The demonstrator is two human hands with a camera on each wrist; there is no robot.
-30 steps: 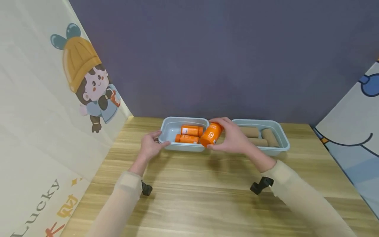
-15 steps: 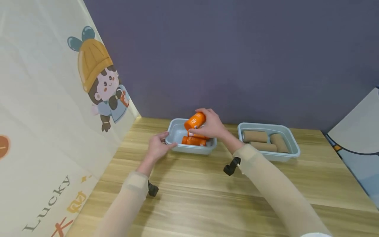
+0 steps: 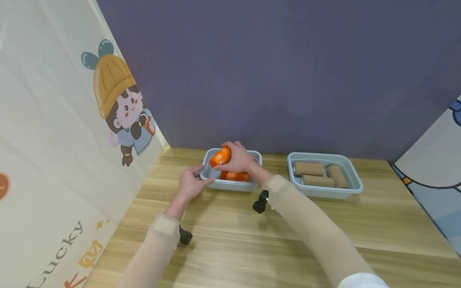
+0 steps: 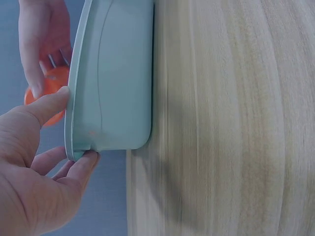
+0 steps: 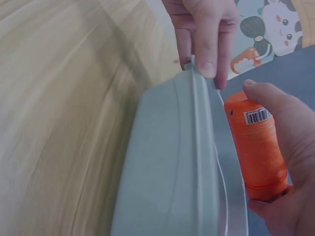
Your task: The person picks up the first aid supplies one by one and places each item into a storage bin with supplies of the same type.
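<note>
My right hand [image 3: 238, 160] grips an orange bottle [image 3: 220, 157] with a barcode label, tilted over the left part of a pale blue-green tub [image 3: 230, 185]. The same orange bottle [image 5: 258, 147] shows in the right wrist view, thumb on one end and fingers at the other. Another orange bottle [image 3: 234, 176] lies on its side inside that tub; the right hand covers what lies behind it. My left hand [image 3: 190, 184] pinches the tub's left front corner, its thumb on the rim [image 4: 71, 98] and fingers curled under the edge.
A second pale blue-green tub [image 3: 325, 191] stands to the right with several brown cardboard-like rolls [image 3: 308, 168] lying in it. Both tubs sit on a wood-grain table [image 3: 230, 240] near the dark back wall [image 3: 273, 80]. A printed white wall panel [image 3: 54, 120] rises on the left.
My right hand has carried the orange bottle leftward, from the tub's right edge to over its left part. The left hand keeps holding the tub's corner. The head view has shifted slightly.
</note>
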